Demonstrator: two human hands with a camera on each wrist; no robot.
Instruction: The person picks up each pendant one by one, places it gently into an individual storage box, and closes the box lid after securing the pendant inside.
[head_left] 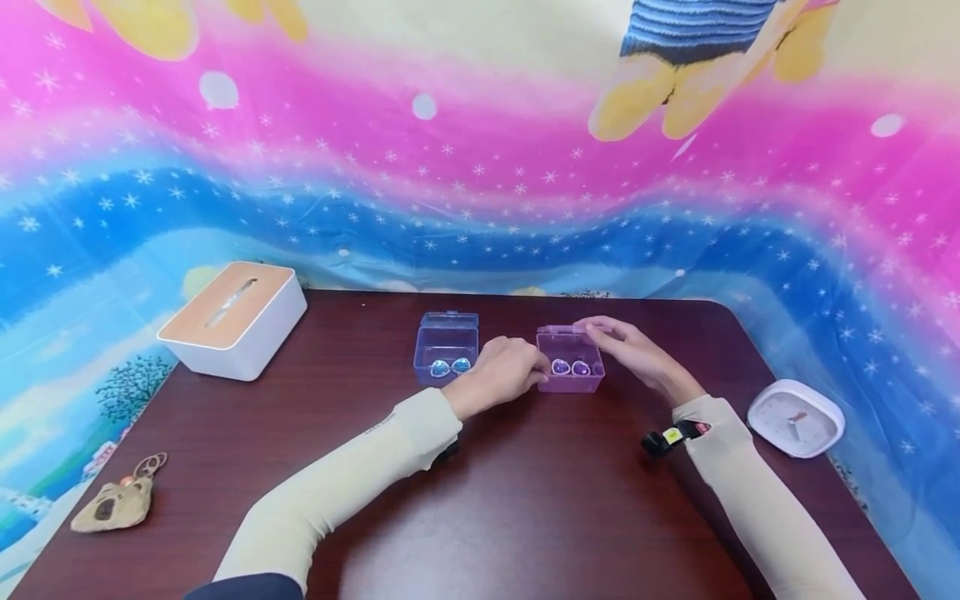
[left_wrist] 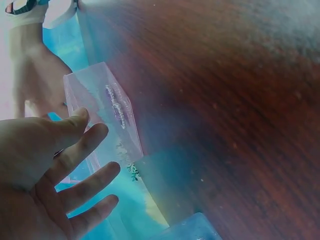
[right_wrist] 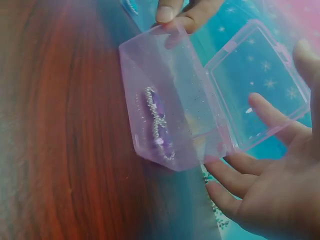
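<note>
A see-through pink box [head_left: 570, 384] stands with its lid [right_wrist: 260, 90] raised, two purple gems edged with tiny clear stones [right_wrist: 159, 122] inside. My left hand [head_left: 506, 371] pinches the box's left side wall between thumb and index finger; its other fingers stay apart. On the box's far right, my right hand [head_left: 633, 350] has its fingers spread, the index finger against the raised lid and other fingers near the hinge side. Left of the pink box is a similar blue box [head_left: 447, 342], lid up, holding two blue gems [head_left: 451, 367]; my left hand partly covers its right side.
A white tissue box with a wooden top [head_left: 232, 321] sits at the table's back left. Near the left edge lies a tan keychain pouch [head_left: 116, 504]. A white clock [head_left: 797, 418] stands at the right edge. Behind the table [head_left: 510, 517] hangs a colourful printed cloth [head_left: 480, 183].
</note>
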